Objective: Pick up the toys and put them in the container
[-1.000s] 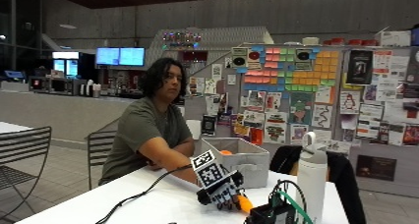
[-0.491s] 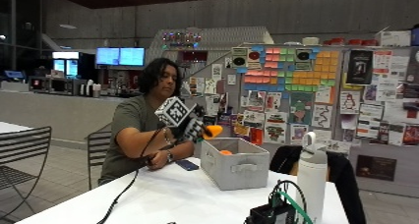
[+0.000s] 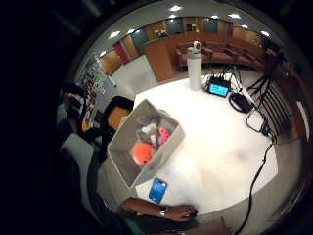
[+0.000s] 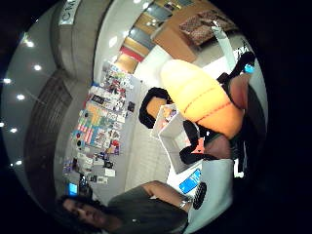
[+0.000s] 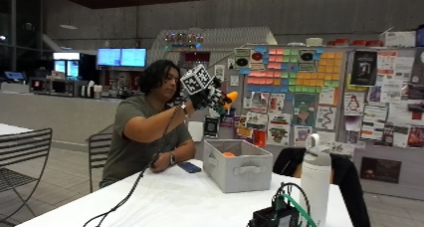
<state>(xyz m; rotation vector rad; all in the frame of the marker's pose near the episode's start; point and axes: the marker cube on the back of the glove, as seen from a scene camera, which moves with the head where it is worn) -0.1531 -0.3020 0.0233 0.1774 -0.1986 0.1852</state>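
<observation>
Outside view: your gloved right hand [image 5: 207, 98] grips 1 orange toy [image 5: 230, 96], raised high above the grey container [image 5: 237, 166]. Little-finger palm view: container holds several toys [image 3: 149, 142]. Thumb palm view: toy held against palm. Lower over the opening before releasing.

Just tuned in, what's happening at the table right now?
A person seated at the white table holds an orange toy in the gloved right hand, raised well above the grey fabric container. The container already holds several toys, including an orange ball. The bare left hand rests on the table near a blue phone. A white bottle stands further along.
</observation>
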